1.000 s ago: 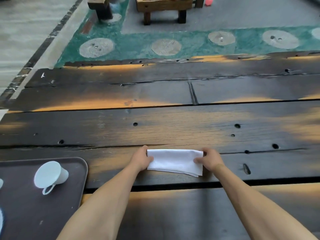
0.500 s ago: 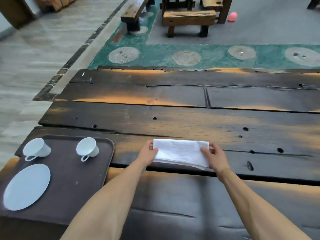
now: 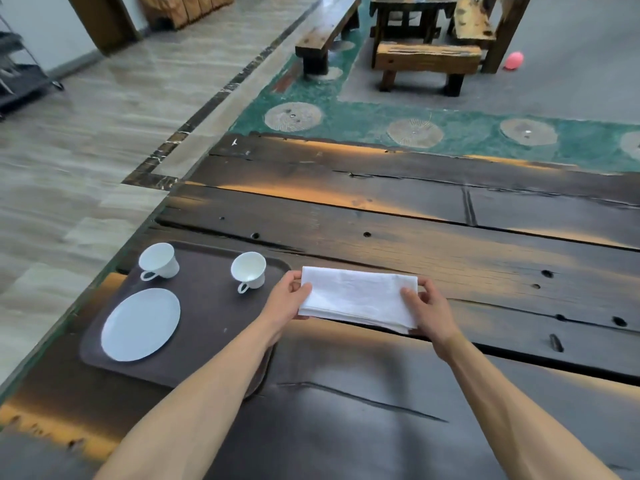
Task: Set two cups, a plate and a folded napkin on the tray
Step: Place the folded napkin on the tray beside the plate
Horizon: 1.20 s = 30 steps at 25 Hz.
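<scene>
The counter (image 3: 415, 244) is built of dark, weathered planks with amber-lit patches, long cracks and small round holes. Past its far edge runs a green floor strip (image 3: 363, 116) inlaid with round, pale stone discs (image 3: 293, 117). Beyond the far left corner lies glossy wood-look flooring (image 3: 104, 133) edged by a dark tile border (image 3: 221, 95). On the grey floor further back stand a long wooden bench (image 3: 327, 29), a low rough-timber stool (image 3: 427, 60) and a dark wooden table (image 3: 412, 12). A pink balloon (image 3: 514, 60) lies near the stool. A black wheeled rack (image 3: 20, 74) sits at the far left
</scene>
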Tool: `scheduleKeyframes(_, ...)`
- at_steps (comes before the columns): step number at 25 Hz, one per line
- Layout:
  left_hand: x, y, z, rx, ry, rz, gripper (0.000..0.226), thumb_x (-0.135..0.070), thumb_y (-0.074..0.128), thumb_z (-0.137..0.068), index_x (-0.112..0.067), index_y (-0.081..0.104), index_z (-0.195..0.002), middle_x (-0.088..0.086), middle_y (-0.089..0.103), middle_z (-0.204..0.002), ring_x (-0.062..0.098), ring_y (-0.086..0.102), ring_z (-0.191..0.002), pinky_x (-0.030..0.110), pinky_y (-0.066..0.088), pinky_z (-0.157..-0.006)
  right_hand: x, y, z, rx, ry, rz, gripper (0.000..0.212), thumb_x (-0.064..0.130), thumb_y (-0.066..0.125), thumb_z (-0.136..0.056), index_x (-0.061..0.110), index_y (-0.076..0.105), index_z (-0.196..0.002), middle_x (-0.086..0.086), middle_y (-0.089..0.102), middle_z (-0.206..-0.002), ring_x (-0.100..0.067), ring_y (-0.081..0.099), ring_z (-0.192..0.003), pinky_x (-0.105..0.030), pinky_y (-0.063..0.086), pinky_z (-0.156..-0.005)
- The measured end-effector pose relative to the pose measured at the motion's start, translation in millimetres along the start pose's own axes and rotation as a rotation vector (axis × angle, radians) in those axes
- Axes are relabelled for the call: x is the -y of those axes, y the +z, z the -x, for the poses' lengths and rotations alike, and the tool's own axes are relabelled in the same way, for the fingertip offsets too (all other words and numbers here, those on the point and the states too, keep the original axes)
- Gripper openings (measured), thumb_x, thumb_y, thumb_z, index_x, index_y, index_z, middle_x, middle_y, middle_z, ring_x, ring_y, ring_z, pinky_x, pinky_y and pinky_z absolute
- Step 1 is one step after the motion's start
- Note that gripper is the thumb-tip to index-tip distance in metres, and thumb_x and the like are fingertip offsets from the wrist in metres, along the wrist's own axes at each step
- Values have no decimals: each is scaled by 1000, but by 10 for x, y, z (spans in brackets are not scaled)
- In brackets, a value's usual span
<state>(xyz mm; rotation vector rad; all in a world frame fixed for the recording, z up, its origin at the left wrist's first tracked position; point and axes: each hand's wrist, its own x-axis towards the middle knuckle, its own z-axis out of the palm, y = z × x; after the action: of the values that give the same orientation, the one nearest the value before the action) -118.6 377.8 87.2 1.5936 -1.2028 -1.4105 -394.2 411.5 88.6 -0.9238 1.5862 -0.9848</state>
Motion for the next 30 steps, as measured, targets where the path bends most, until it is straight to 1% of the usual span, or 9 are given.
scheduleKeyframes(4, 145, -675, 116, -27, 16, 27, 15, -17, 54, -98, -20, 58, -112, 5, 66, -108, 17, 62, -89, 35, 52, -67, 77, 672, 183, 7, 18, -20, 14, 25, 58, -97, 21, 55, -110, -13, 62, -96, -23, 62, -74, -35, 55, -52)
scheduleKeyframes(7, 252, -1184, 170, -34, 7, 21, 13, -19, 54, -97, -24, 61, -108, 2, 65, -97, 16, 61, -81, 30, 52, -60, 115, 1164, 313, 15, 29, -43, 20, 21, 59, -96, 18, 54, -116, -10, 62, -94, -21, 62, -73, -36, 55, -53)
scheduleKeyframes(10, 347, -1633, 182, -43, -10, -14, 13, -21, 53, -98, -23, 60, -109, 3, 66, -98, 19, 61, -79, 39, 52, -61, 114, 1589, 434, 23, 57, -59, 22, 19, 60, -95, 20, 54, -117, -5, 63, -94, -19, 64, -75, -33, 54, -51)
scheduleKeyframes(13, 441, -1994, 168, -38, -16, -26, 14, -20, 52, -99, -23, 59, -111, 2, 67, -105, 15, 64, -87, 29, 54, -62, 86, 1960, 541, 11, 88, -72, 23, 17, 61, -94, 19, 55, -117, -3, 63, -96, -17, 64, -75, -29, 53, -48)
scheduleKeyframes(18, 632, -2365, 112, -37, -46, -63, 16, -19, 52, -97, -22, 59, -111, 0, 67, -109, 21, 64, -102, 43, 52, -89, 15, 2347, 627, -13, 125, -45, 30, 9, 59, -91, 21, 57, -118, -5, 63, -95, -20, 65, -78, -33, 56, -53)
scheduleKeyframes(21, 729, -2497, 59, -43, -85, -89, 21, -16, 49, -96, -18, 59, -114, 2, 66, -111, 24, 63, -105, 48, 51, -94, -46, 2491, 643, -6, 151, -3, 32, 6, 59, -89, 21, 58, -117, -7, 63, -96, -21, 66, -80, -33, 56, -54)
scheduleKeyframes(24, 861, -2597, 33, -43, -110, -130, 22, -15, 48, -96, -19, 59, -115, 3, 66, -109, 24, 62, -103, 47, 51, -93, -146, 2637, 575, -16, 170, 66, 35, 3, 58, -87, 19, 59, -118, -12, 66, -94, -26, 68, -82, -40, 59, -58)
scheduleKeyframes(26, 962, -2634, 13, -53, -134, -178, 20, -17, 48, -95, -20, 58, -112, 5, 65, -104, 24, 62, -98, 43, 51, -87, -238, 2736, 527, -35, 179, 160, 37, 3, 57, -85, 17, 61, -119, -13, 69, -93, -29, 69, -86, -49, 60, -72)
scheduleKeyframes(30, 1140, -2677, -69, -68, -169, -292, 16, -20, 48, -96, -24, 56, -109, 0, 62, -96, 19, 58, -87, 32, 46, -73, -387, 2905, 485, -73, 229, 245, 35, 5, 61, -83, 17, 65, -115, -6, 72, -87, -26, 69, -84, -47, 58, -81)
